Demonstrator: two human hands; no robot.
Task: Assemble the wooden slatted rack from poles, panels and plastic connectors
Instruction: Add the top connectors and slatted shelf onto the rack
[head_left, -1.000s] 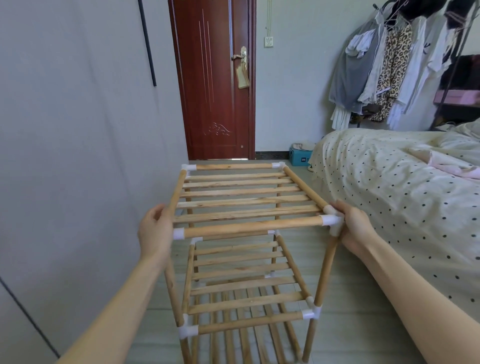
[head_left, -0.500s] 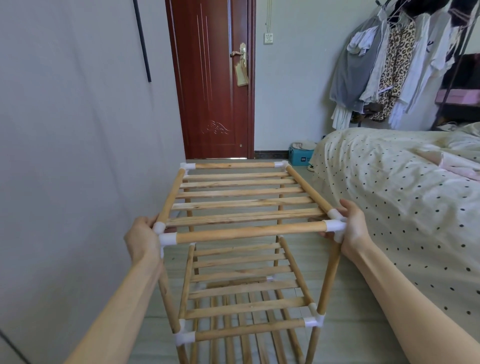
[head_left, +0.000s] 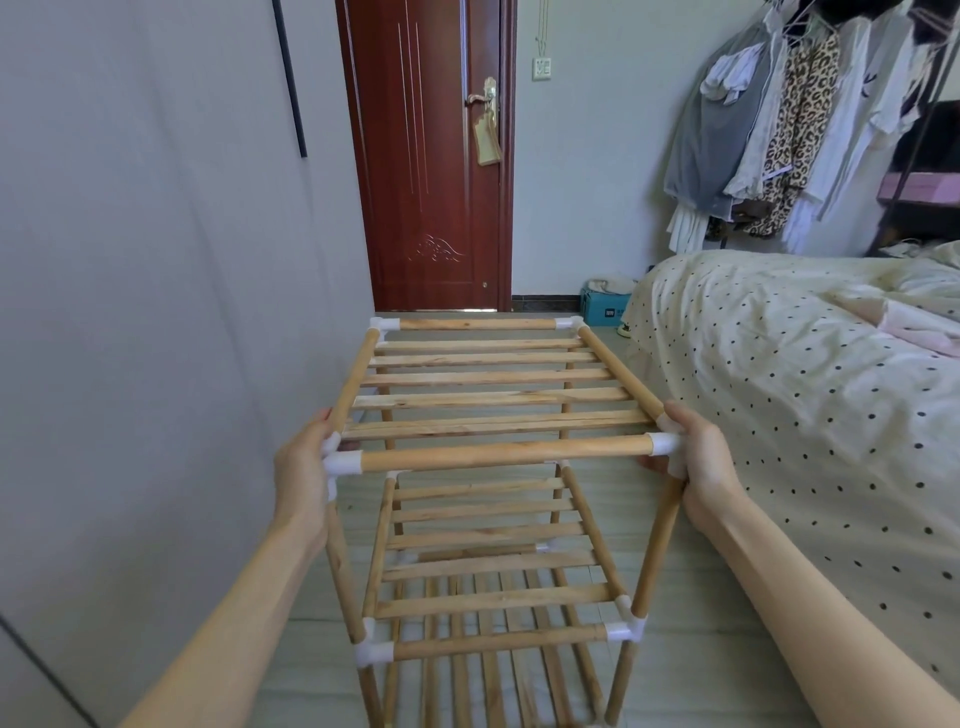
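- Left hand (head_left: 301, 475) is gripping the near left corner of the wooden rack (head_left: 493, 415), fingers curling round the white plastic connector (head_left: 340, 461) there, beside the grey wall (head_left: 156, 312)
- Rack is standing upright on the floor (head_left: 701, 597) between wall and bed, its slatted top shelf lying level at hand height, with lower slatted shelves showing beneath it
- Front pole (head_left: 506, 453) is running across between the two hands, plugging into a white connector at each end
- Red-brown door (head_left: 431, 156) is standing shut behind the far end of the rack
- Right hand (head_left: 698, 457) is gripping the near right corner, thumb lying on top and fingers wrapping under that connector
- Bed (head_left: 805, 389) with a dotted cover is lying just beside the rack on the right, clothes (head_left: 779, 119) hanging behind it
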